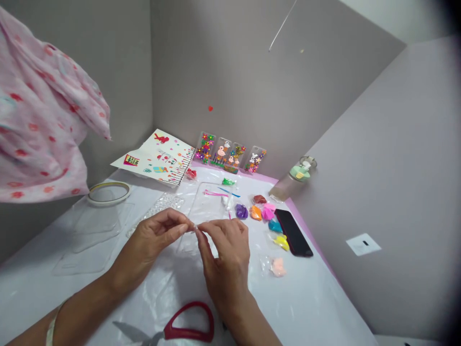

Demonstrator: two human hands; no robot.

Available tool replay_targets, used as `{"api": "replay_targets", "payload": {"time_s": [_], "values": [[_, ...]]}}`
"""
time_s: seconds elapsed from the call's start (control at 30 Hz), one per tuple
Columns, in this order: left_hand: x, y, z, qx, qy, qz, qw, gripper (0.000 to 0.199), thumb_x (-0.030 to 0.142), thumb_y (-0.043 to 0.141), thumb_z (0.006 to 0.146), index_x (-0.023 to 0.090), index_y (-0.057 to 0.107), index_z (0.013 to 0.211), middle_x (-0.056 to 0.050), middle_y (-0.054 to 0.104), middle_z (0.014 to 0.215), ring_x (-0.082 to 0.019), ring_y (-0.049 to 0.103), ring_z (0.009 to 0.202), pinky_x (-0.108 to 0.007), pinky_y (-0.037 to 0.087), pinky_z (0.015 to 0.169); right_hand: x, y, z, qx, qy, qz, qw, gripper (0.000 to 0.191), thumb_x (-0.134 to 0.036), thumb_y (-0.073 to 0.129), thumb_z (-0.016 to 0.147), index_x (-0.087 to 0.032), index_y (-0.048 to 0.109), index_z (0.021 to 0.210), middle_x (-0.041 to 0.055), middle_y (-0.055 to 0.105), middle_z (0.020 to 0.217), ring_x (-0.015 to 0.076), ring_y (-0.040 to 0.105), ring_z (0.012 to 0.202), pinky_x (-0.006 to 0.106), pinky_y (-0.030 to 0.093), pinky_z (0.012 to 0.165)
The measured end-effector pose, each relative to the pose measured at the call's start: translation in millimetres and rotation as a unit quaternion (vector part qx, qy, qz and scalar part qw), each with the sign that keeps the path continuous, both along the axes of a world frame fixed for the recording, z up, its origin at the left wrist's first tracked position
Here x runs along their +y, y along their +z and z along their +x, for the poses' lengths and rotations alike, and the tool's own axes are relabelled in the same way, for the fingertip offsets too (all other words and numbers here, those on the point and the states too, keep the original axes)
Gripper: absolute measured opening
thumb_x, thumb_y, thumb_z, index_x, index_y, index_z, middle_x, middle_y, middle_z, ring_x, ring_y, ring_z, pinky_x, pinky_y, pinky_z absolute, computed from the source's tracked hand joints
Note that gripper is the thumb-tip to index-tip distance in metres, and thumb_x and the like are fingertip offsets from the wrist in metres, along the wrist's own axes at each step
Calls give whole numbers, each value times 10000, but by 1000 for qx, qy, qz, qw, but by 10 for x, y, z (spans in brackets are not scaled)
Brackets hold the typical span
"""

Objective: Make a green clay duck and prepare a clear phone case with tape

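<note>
My left hand (153, 242) and my right hand (227, 257) meet fingertip to fingertip above the table. Both are closed in a pinch on a small whitish bit (195, 228), mostly hidden by the fingers; its material is too small to make out. Under and beyond the hands lies a clear phone case (201, 204). A pink stick-like tool (216, 193) and a blue one (232, 193) rest on or beside it, near a packet of white clay (226, 203). Closer to me, scissors with a red handle (211, 323) lie partly out of view.
Right of the hands lie purple (241, 211), orange (256, 213) and several other clay packets, with a black phone (293, 233). Decorated cases (221, 153) lean on the wall beside a drawn-on notebook (154, 156). Left are clear cases (95, 226) and a tape roll (108, 199); a bottle (288, 182) stands right.
</note>
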State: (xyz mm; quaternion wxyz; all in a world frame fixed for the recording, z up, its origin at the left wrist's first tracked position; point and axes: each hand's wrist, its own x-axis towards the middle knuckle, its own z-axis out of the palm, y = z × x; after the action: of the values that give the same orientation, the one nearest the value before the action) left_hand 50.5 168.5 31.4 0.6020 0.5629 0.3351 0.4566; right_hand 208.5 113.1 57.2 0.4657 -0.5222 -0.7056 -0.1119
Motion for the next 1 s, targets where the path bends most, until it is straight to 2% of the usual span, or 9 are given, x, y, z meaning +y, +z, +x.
{"api": "replay_targets", "payload": {"time_s": [0.3, 0.53, 0.77, 0.87, 1.0], "values": [[-69, 82, 25, 63, 32, 30, 997, 124, 383, 739, 860, 264, 772, 845, -1, 766, 892, -208, 693, 893, -276, 533, 850, -22, 15, 5, 14, 0, -25, 1000, 82, -127, 672, 931, -205, 666, 955, 6, 750, 876, 163, 665, 792, 375, 378, 914], [-117, 40, 26, 73, 63, 69, 993, 69, 344, 766, 834, 280, 789, 838, -1, 798, 950, -225, 721, 952, -286, 544, 907, -18, 21, 25, 3, 12, -57, 998, 140, -67, 620, 932, -202, 654, 919, -6, 752, 856, 155, 665, 776, 379, 376, 916], [-122, 61, 66, 59, 48, 66, 995, 60, 317, 736, 870, 271, 770, 850, 8, 771, 903, -189, 704, 893, -254, 546, 855, -3, -4, 5, 28, -7, -25, 999, 144, -78, 607, 891, -201, 616, 818, -26, 689, 745, 142, 608, 706, 370, 390, 874], [-120, 73, 71, 48, 32, 39, 998, 89, 332, 732, 874, 256, 764, 839, -2, 764, 877, -194, 699, 877, -266, 547, 840, -5, 36, 28, 107, 8, -86, 991, 154, -74, 612, 835, -208, 614, 759, -31, 670, 724, 146, 608, 707, 348, 413, 818], [-101, 46, 68, 15, 1, -22, 1000, 125, 369, 736, 886, 252, 762, 849, -4, 754, 886, -196, 687, 907, -284, 534, 877, -11, 145, 66, 233, 31, -198, 952, 131, -130, 605, 806, -212, 626, 706, -21, 657, 710, 160, 615, 704, 320, 460, 743]]}}
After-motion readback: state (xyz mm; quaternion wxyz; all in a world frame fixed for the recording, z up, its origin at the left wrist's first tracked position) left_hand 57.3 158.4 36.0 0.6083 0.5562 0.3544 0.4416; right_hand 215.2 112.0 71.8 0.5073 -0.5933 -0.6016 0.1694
